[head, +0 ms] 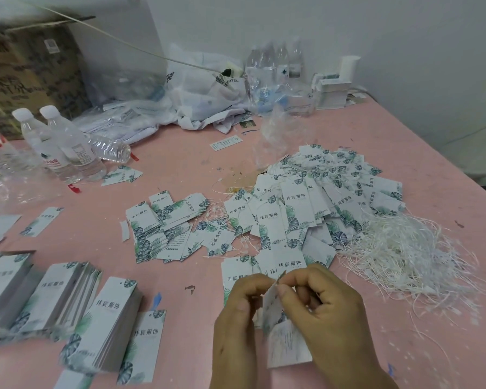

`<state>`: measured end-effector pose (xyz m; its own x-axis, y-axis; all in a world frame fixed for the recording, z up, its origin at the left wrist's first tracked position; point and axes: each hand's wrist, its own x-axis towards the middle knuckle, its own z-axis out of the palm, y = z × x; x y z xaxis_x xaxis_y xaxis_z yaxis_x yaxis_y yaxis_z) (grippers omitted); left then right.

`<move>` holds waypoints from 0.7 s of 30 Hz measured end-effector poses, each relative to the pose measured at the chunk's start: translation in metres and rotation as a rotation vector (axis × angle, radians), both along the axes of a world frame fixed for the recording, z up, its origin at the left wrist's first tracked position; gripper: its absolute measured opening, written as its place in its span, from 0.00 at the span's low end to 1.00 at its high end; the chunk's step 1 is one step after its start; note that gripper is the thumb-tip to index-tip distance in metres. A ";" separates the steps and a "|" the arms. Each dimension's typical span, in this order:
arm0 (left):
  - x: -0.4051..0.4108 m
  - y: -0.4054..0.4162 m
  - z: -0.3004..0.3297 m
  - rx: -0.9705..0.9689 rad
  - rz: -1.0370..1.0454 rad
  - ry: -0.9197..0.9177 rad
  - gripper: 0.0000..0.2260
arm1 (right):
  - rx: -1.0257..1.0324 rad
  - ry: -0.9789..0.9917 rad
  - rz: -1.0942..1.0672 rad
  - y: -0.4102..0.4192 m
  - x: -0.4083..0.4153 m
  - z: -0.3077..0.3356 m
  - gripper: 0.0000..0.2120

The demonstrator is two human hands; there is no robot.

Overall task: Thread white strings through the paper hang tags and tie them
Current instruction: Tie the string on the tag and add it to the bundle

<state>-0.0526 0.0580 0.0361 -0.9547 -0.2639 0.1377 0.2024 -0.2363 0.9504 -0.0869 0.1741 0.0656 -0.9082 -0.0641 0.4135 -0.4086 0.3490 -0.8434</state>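
Hang tag (pixel 275 307), held upright above the pink table (pixel 180 169) near its front edge, pinched at its top between left hand (pixel 236 318) and right hand (pixel 328 310); string not discernible; threading probably wants the hole steadied and kept visible.

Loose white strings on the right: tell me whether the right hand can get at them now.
Probably not yet: the right hand pinches a tag together with the left hand. The strings lie unobstructed beside it.
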 end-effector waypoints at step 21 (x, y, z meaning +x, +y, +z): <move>-0.009 -0.013 -0.008 0.122 0.021 -0.072 0.08 | -0.362 -0.388 0.257 0.016 -0.007 -0.003 0.13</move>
<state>-0.0615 0.0452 0.0285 -0.9551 -0.2941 0.0348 0.1408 -0.3476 0.9270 -0.0943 0.1900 0.0630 -0.9714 -0.2194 0.0911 -0.0802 -0.0581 -0.9951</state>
